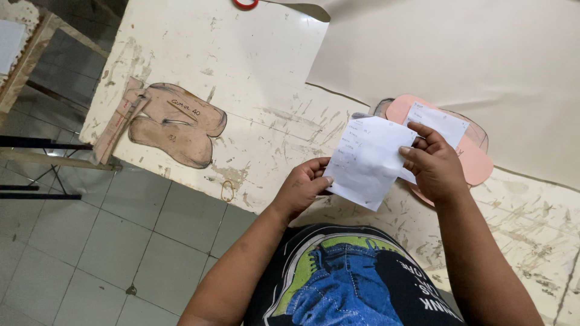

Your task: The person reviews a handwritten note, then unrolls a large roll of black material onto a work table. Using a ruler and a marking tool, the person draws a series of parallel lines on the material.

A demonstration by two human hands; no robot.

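While left hand [302, 184] pinches creased white paper [365, 160] | right hand [434, 164] grips edge

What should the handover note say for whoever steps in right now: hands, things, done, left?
Left hand: pinches the lower left edge of a white paper slip, held above the table.
Right hand: grips the slip's right edge; a second white slip shows behind its fingers.
Pink shoe-sole pattern lies on the table under the hands, partly under a cream sheet.
Brown cardboard patterns lie far left.
Done: slips picked up. Left: nothing cut or marked in view.
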